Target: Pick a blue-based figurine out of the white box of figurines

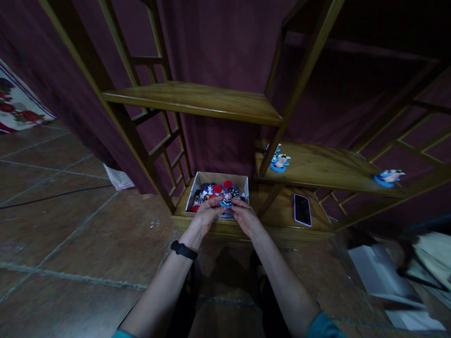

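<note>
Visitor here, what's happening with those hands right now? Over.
Left hand and right hand both gripping one small figurine. Held at open box, more figurines inside. Phone off to the right, not in the way.

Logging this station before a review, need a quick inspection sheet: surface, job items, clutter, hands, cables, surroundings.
Surface: wooden lower shelf, carrying an open box and a phone.
Job items: small figurine on a blue base, held over the box; more figurines inside it; figures on blue bases at both ends of the raised shelf, right.
Clutter: phone, right of the box; small pale scrap on the floor, too small to identify.
Hands: left hand and right hand both on the small figurine; dark wristband on the left wrist.
Cables: thin dark cord across the floor, left.
Surroundings: dark reddish curtain behind; tiled floor.
</note>
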Demonstrator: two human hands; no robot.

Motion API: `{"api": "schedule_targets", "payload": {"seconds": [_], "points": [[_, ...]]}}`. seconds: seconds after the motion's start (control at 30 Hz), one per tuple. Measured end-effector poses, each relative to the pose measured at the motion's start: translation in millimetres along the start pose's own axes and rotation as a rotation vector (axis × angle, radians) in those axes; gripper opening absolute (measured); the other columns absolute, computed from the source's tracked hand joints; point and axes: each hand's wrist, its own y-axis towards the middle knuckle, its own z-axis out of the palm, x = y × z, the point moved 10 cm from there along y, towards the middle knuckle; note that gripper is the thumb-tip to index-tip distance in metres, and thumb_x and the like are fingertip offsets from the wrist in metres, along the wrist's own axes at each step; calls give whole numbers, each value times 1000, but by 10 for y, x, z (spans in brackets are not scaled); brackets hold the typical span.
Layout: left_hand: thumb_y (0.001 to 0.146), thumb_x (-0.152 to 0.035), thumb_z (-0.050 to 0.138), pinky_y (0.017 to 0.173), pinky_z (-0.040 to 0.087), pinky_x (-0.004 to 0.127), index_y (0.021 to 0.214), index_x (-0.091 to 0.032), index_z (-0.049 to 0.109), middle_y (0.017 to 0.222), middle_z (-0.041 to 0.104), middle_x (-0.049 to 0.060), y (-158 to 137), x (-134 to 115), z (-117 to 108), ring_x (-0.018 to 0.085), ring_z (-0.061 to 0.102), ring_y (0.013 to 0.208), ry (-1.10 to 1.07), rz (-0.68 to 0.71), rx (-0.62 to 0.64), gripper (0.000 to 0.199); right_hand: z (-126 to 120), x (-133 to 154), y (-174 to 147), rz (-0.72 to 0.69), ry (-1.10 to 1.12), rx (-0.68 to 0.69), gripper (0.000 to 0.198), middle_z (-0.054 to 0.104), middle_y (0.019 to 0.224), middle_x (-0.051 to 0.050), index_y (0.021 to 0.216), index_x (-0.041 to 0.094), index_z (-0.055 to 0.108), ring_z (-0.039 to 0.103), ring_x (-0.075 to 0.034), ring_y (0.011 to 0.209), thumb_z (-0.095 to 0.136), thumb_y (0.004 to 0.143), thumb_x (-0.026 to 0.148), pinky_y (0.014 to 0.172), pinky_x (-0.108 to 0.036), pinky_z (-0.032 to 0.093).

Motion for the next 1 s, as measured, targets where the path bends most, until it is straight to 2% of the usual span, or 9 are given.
{"api": "schedule_targets", "payload": {"seconds": [0.4,0.6,1.0], "points": [[47,-14,81,75,42,28,88,-14,68,79,68,4,14,-44,23,14,59,74,33,50,23,43,93,-5,0,5,6,90,31,70,89,0,88,19,68,63,-15,84,72,58,13,86,-31,46],[48,-14,80,78,43,29,91,-13,67,87,69,6,0,-65,65,15,60,80,2,60,57,44,140,74,-34,-23,-21,117,33,69,91,0,91,21,67,62,-14,86,71,59,13,84,-29,46],[50,-9,77,74,43,26,90,-14,67,85,68,5,-4,-53,83,14,60,78,-20,49,69,42,112,57,-6,-22,-3,122,38,68,97,-1,92,21,65,62,-15,90,71,55,11,86,-30,45]]}}
